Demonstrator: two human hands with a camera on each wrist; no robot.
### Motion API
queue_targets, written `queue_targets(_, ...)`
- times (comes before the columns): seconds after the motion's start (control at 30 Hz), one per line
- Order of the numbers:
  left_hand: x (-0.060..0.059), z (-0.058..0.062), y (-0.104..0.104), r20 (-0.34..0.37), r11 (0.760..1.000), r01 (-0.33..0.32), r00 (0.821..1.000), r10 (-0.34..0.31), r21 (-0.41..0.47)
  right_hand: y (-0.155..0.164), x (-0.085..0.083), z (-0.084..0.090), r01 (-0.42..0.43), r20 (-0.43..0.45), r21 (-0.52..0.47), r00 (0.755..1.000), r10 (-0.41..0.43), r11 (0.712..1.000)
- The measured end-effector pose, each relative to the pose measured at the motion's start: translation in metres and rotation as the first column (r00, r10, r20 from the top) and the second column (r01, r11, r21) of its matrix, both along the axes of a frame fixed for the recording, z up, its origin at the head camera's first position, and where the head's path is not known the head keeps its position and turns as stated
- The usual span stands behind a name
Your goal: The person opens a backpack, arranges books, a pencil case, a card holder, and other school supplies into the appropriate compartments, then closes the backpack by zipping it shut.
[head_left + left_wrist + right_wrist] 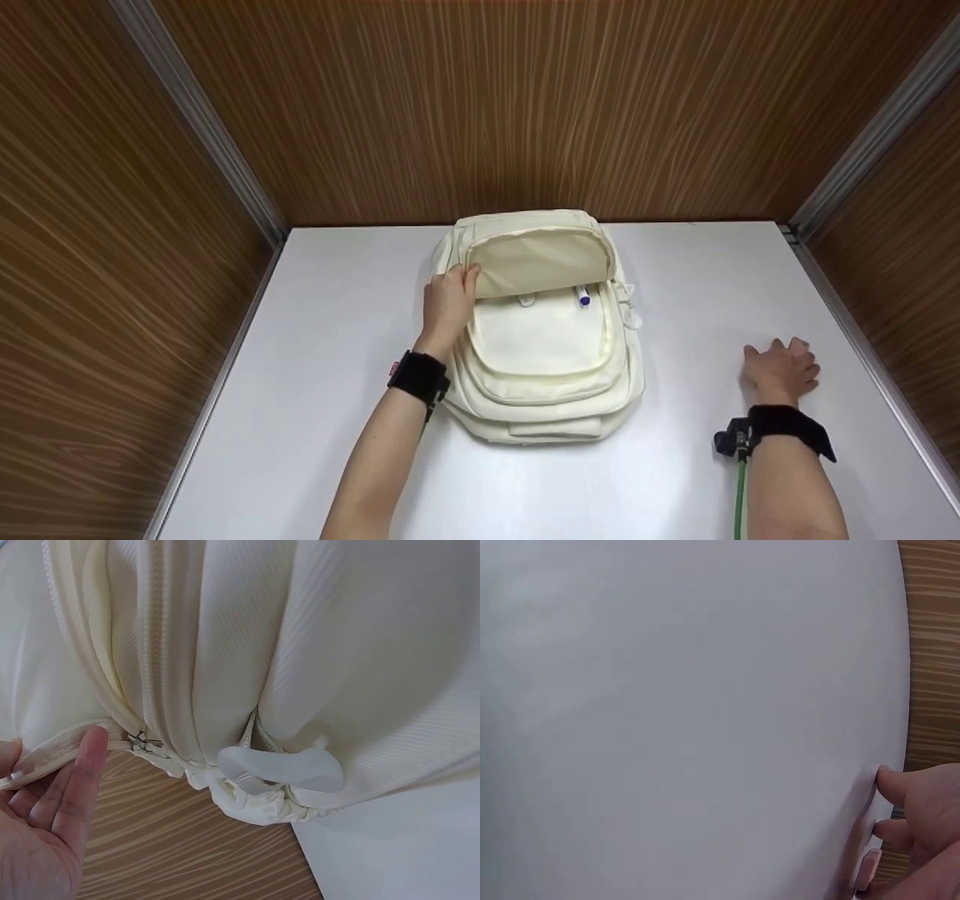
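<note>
The left hand [448,304] grips the left edge of the open flap [536,259] of a cream backpack [540,330], fingers curled over the flap's rim beside the zipper. In the left wrist view its fingers [82,780] lie nearly straight along the zipper tape, with the metal slider [142,742] just past the fingertip, so how tightly they close cannot be told from that view alone.

The right hand [780,369] rests flat on the white table [315,337], palm down, fingers relaxed and slightly spread, holding nothing, well to the right of the backpack. The right wrist view shows its fingertips [900,791] pressed on the tabletop near the edge.

The backpack lies in the middle of the table toward the far wall, top end far, front up. Inside the open pocket a pen [583,297] with a blue cap shows at the right. A translucent plastic tab [281,769] hangs from the bag's side. No brand, label or writing can be read on anything.
</note>
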State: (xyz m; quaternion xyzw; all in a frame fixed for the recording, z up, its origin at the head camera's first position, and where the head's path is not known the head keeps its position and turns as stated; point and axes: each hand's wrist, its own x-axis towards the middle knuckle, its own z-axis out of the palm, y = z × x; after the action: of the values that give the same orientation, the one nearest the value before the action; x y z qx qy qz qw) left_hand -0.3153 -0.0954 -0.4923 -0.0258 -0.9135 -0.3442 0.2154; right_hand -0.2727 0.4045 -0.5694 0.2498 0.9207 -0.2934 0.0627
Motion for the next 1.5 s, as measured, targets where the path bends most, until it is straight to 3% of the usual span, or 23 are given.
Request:
queue_targets(0.37, 0.0, 0.0, 0.0, 0.009, 1.0, -0.006, 1.0, 0.006, 0.007, -0.012, 0.0, -0.006, 0.124, -0.172, 0.086, 0.979, -0.108, 0.989)
queue_targets(0.57, 0.0, 0.0, 0.0, 0.012, 1.0, 0.004, 1.0, -0.004, 0.021, -0.016, -0.006, -0.002, 0.048, -0.2, 0.1, 0.979, -0.027, 0.994)
queue_targets(0.7, 0.001, 0.0, 0.0, -0.001, 1.0, 0.001, 1.0, -0.001, 0.001, -0.03, -0.012, 0.005, -0.001, -0.257, 0.031, 0.966, 0.009, 1.0)
queue_targets(0.83, 0.001, 0.0, 0.0, -0.007, 1.0, -0.005, 1.0, 0.005, -0.005, -0.059, -0.016, 0.018, -0.098, -0.342, -0.042, 0.936, 0.078, 0.994)
queue_targets(1.1, 0.0, -0.001, 0.001, 0.003, 1.0, -0.003, 1.0, 0.003, 0.0, -0.123, -0.013, 0.056, -0.298, -0.489, -0.089, 0.844, 0.219, 0.95)
queue_targets(1.2, 0.0, -0.001, 0.002, -0.003, 1.0, -0.012, 1.0, 0.011, -0.01, -0.145, -0.009, 0.068, -0.375, -0.527, -0.115, 0.808, 0.263, 0.92)
queue_targets(1.33, -0.002, -0.001, 0.002, -0.01, 1.0, -0.016, 1.0, 0.016, -0.026, -0.177, -0.004, 0.078, -0.482, -0.597, -0.119, 0.733, 0.325, 0.868)
queue_targets(1.5, -0.004, -0.002, 0.001, -0.009, 1.0, -0.016, 1.0, 0.016, -0.025, -0.214, -0.001, 0.076, -0.579, -0.649, -0.005, 0.623, 0.437, 0.816)
